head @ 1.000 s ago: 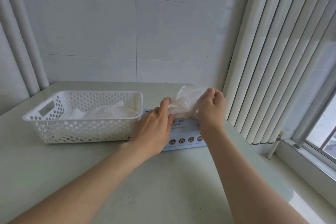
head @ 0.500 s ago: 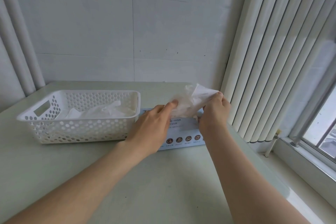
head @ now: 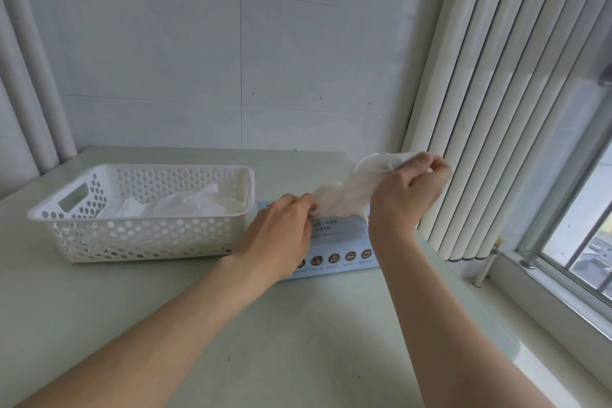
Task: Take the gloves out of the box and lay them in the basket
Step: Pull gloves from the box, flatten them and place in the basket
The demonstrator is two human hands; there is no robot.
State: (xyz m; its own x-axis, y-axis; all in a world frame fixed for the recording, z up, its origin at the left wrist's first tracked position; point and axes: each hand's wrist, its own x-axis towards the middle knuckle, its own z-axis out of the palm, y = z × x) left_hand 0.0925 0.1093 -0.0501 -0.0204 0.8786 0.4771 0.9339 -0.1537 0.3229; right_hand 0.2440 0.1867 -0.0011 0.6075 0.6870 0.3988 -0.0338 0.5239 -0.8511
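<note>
The right hand (head: 409, 199) pinches the upper end of the glove (head: 344, 195), lifted above the box (head: 341, 242), while the left hand (head: 281, 235) pinches its lower end, so a hard tug might tear it or drag spare gloves onto the bench (head: 298, 341) beside the basket (head: 145, 238).

Soft daylight enters from the window (head: 583, 242) at right; wide-angle bending at edges, shadows faint

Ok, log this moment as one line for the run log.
glove stretched above box | left hand pinches it | right hand pinches it | basket holds gloves
</note>
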